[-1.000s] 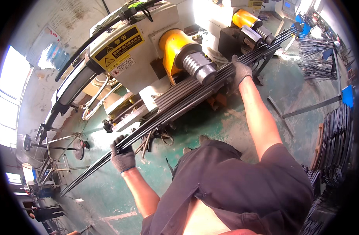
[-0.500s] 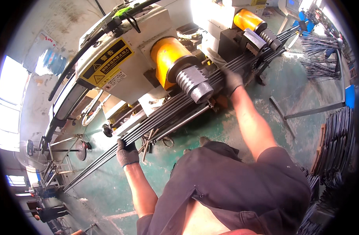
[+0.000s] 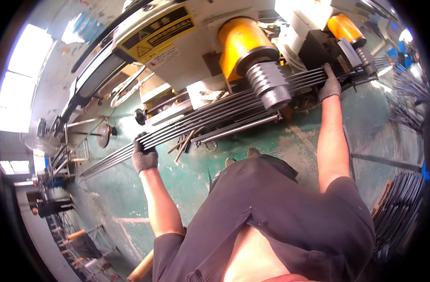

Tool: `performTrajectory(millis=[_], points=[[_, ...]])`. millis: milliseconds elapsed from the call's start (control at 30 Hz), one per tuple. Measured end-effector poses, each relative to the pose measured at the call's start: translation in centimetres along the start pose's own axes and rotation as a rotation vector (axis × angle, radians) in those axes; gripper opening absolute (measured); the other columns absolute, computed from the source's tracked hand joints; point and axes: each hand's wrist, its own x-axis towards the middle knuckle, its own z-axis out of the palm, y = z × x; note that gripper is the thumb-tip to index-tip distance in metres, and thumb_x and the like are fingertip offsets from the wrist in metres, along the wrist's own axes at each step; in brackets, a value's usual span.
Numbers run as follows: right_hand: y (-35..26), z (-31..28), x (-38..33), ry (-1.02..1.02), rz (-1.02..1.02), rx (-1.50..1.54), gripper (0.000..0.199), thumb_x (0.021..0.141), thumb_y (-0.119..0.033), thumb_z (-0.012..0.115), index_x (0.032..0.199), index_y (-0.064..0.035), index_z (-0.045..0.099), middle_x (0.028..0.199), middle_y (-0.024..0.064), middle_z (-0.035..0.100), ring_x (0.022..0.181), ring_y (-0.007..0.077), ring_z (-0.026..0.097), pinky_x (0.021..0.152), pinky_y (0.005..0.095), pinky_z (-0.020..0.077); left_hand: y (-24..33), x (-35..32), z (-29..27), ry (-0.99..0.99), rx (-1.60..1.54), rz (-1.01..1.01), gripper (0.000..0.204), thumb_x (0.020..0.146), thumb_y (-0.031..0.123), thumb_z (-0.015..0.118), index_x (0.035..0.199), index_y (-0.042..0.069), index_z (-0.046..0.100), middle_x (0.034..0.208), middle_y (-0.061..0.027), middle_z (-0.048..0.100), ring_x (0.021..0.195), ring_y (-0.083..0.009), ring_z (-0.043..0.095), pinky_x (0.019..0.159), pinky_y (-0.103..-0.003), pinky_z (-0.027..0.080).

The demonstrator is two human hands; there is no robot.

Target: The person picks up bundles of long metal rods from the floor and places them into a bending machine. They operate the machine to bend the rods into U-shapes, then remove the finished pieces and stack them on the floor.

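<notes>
Rods (image 3: 196, 123) side by side, running behind the ribbed cylinder (image 3: 270, 87); I see left hand (image 3: 145, 159) curled round them, right hand (image 3: 331, 87) touching, grip can't tell. Lined up, not yet released.

The gloved left hand (image 3: 145, 157) grips long dark rods (image 3: 191, 121); the right hand (image 3: 331, 86) touches them farther along. The rods run along the front edge of the machine (image 3: 191, 68), beneath a ridged cylinder (image 3: 270, 87).

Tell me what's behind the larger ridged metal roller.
Long dark rods pass behind the roller in this view, showing on both sides of it. It covers a stretch of them, so whether they touch it there cannot be seen.
</notes>
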Motion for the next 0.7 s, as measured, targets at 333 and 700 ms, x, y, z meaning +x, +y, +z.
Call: performTrajectory(millis=[333, 700], points=[[7.0, 4.6, -9.1, -0.122, -0.051, -0.133, 0.034, 0.094, -0.021, 0.082, 0.114, 0.0036, 0.070, 0.103, 0.0096, 0.073, 0.090, 0.0217, 0.071, 0.080, 0.0368, 0.0586, -10.3, -9.0, 9.5, -0.045, 0.023, -0.107, 0.036, 0.108, 0.027, 0.061, 0.131, 0.000, 0.062, 0.127, -0.0154, 0.071, 0.120, -0.0310, 0.067, 0.110, -0.047, 0.053], [1.6, -0.9, -0.3, -0.128, 0.261, -0.146, 0.057, 0.096, -0.055, 0.070, 0.128, -0.0076, 0.069, 0.125, 0.0139, 0.071, 0.112, 0.0352, 0.067, 0.102, 0.0519, 0.0540, -8.0, -9.3, 6.6, -0.185, -0.097, -0.178, 0.052, 0.115, 0.034, 0.040, 0.147, -0.006, 0.046, 0.149, -0.0228, 0.057, 0.138, -0.0375, 0.054, 0.121, -0.053, 0.041]])
